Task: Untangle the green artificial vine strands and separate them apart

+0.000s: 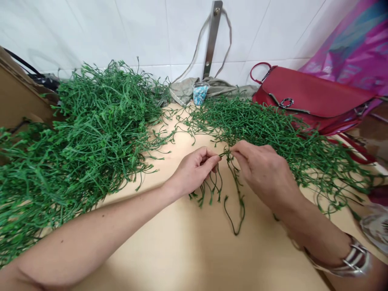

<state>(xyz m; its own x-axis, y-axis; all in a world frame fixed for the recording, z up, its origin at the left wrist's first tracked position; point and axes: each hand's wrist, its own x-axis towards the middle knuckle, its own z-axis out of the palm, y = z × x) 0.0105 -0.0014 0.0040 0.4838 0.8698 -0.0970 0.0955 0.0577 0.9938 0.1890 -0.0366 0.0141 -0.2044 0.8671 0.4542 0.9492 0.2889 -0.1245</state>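
My left hand (197, 167) is closed in a pinch on several thin green artificial stems, whose small leafy tips (202, 198) dangle below the fingers. Just to its right, my right hand (263, 169) pinches a green stem close to the left fingertips. Between the two hands a longer green stem (238, 186) hangs down and curls into a loop near the table surface. The exact joint between the stems is partly hidden by my fingers. A large heap of green artificial stems (100, 121) lies to the left, and a flatter pile (257, 121) lies behind and beside my right hand.
On the pale table (169, 242), a clear cup (200, 93) with blue and white contents stands by the wall near grey cloth (182, 91). A red handbag (315, 93) and a pink plastic bag (357, 52) sit back right. A cardboard box (24, 89) stands far left.
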